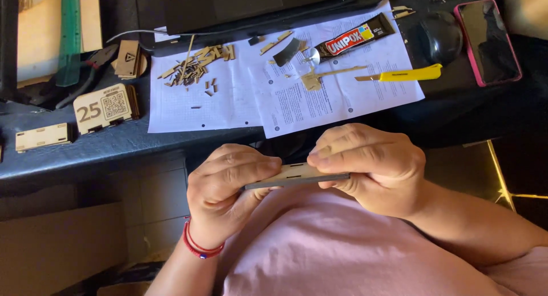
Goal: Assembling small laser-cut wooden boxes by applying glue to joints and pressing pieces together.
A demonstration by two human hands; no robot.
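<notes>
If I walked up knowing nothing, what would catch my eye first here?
First, the two hands in the middle: the left hand and right hand pinch a thin flat wooden piece between them, above a pink shirt. Behind them, white paper sheets on the dark table carry a heap of small wood scraps, a glue tube and a yellow knife. At far right lies a pink-cased phone.
</notes>
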